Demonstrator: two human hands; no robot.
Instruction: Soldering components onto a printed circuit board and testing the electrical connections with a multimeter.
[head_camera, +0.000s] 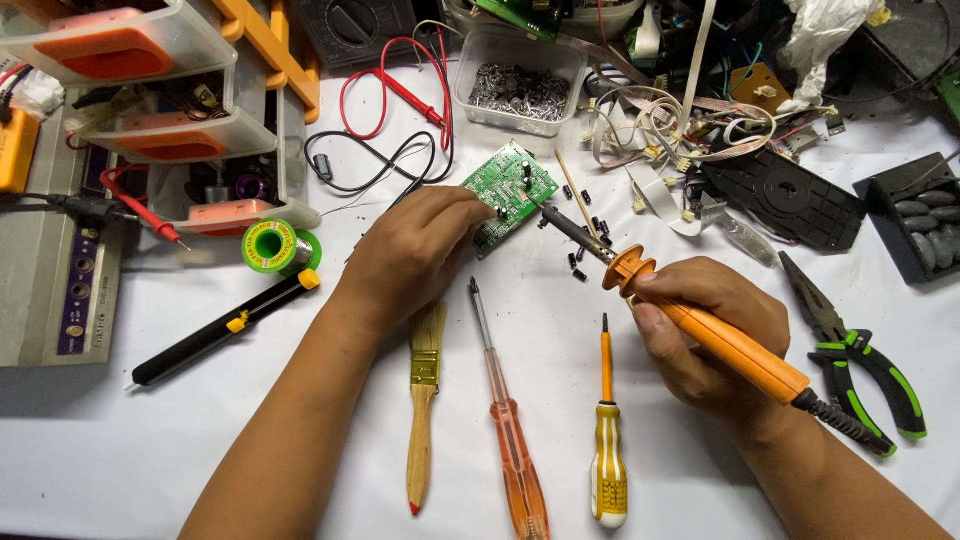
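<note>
Your left hand fingers pinch the green circuit board tilted at centre; your right hand grips the orange soldering iron. Around them, the white table is cluttered: brush, screwdrivers, pliers.

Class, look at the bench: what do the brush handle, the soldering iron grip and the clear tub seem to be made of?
Brush handle: pale, matt, faintly grained, so probably bare wood.
Soldering iron grip in the right hand: smooth, evenly orange, slightly glossy, likely moulded plastic.
Tub: see-through walls showing small metal parts inside, likely clear plastic.
</note>
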